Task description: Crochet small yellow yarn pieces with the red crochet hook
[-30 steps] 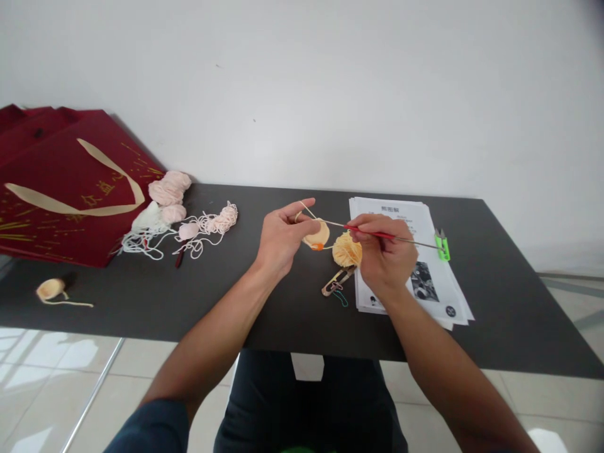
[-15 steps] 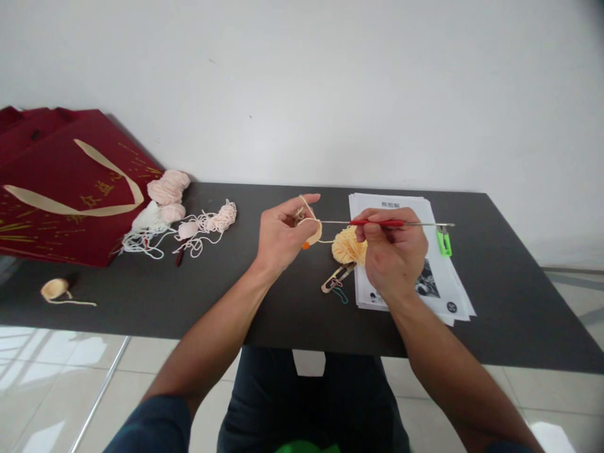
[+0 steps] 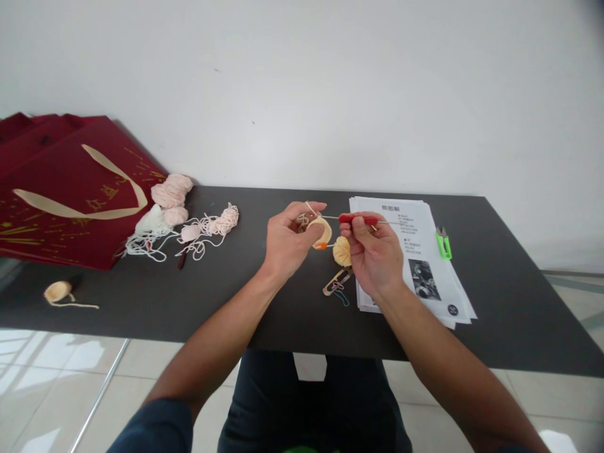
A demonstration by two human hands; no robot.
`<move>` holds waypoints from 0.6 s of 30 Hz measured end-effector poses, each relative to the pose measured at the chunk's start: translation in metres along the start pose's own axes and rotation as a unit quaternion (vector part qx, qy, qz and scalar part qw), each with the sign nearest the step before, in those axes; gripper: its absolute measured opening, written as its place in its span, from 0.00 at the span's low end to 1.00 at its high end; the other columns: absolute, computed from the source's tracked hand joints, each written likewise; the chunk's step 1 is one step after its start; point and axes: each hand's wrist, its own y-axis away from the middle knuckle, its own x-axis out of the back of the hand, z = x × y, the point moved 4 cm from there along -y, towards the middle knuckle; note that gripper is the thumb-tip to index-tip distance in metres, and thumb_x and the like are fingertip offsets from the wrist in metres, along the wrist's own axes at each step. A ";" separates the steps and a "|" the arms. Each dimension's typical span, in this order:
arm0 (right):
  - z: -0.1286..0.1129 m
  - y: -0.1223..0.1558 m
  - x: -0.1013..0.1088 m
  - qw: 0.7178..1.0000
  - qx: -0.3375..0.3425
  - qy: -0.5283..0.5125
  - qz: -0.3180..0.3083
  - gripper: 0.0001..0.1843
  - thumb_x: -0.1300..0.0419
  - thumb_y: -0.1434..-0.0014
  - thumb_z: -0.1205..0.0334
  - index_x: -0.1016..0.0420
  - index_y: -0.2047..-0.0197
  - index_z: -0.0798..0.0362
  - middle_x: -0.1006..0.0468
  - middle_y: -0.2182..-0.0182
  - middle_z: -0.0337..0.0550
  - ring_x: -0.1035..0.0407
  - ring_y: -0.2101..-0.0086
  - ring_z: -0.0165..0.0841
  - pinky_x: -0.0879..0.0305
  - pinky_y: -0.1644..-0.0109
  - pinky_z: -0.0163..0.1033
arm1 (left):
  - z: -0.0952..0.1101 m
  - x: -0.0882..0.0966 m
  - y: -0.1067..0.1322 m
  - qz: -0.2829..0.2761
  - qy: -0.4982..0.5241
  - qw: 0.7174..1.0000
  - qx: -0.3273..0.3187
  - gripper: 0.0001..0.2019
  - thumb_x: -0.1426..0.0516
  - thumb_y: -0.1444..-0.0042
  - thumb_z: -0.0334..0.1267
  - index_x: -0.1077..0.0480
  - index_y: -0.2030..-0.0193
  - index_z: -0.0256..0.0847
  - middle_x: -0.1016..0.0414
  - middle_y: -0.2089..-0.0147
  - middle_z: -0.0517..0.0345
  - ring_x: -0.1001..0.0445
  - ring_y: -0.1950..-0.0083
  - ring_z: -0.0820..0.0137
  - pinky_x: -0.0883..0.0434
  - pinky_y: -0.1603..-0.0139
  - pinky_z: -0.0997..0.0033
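Note:
My left hand (image 3: 293,240) pinches a small cream crochet piece (image 3: 323,234), with an orange marker (image 3: 321,246) at its lower edge. A strand of yarn loops over the left index finger. Between the thumb and fingers of my right hand (image 3: 376,257) is a crochet hook with a red grip (image 3: 357,219). Its metal shaft points left and reaches the crochet piece; its tip is too small to make out. Just below, a ball of yellow yarn (image 3: 341,251) lies partly hidden behind the right hand.
Printed sheets (image 3: 419,242) lie under my right hand, with green thread snips (image 3: 443,243) beside them. Stitch markers (image 3: 337,286) rest near the yarn ball. At left are pink yarn (image 3: 172,190), a dark red gift bag (image 3: 70,189) and a cream crocheted cup (image 3: 57,291).
My right hand has moved left with the hook, closer to the left hand. The left hand has shifted slightly right, and the crochet piece now shows more of its round rim.

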 end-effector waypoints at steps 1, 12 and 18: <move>0.000 0.000 -0.001 1.000 0.002 0.002 0.001 0.07 0.27 0.42 0.60 0.20 0.63 0.49 0.13 0.65 0.36 0.20 0.68 0.23 0.20 0.61 0.27 | 0.001 0.000 0.000 0.004 0.003 1.000 0.001 0.13 0.31 0.53 0.32 0.17 0.58 0.44 0.22 0.63 0.59 0.30 0.67 0.74 0.33 0.65 0.73; -0.010 0.023 -0.010 0.972 0.149 0.182 0.021 0.06 0.30 0.39 0.61 0.18 0.58 0.49 0.12 0.63 0.40 0.18 0.68 0.30 0.18 0.62 0.37 | -0.005 0.000 -0.003 -0.013 0.044 0.999 0.029 0.23 0.28 0.53 0.36 0.18 0.47 0.45 0.20 0.65 0.62 0.27 0.67 0.75 0.28 0.62 0.72; -0.017 0.038 -0.014 0.893 0.342 0.292 -0.019 0.15 0.32 0.39 0.69 0.15 0.52 0.40 0.12 0.55 0.41 0.16 0.62 0.36 0.16 0.55 0.47 | -0.007 -0.002 -0.004 -0.015 0.166 0.981 0.101 0.25 0.25 0.57 0.35 0.19 0.49 0.43 0.19 0.67 0.62 0.25 0.67 0.75 0.28 0.61 0.72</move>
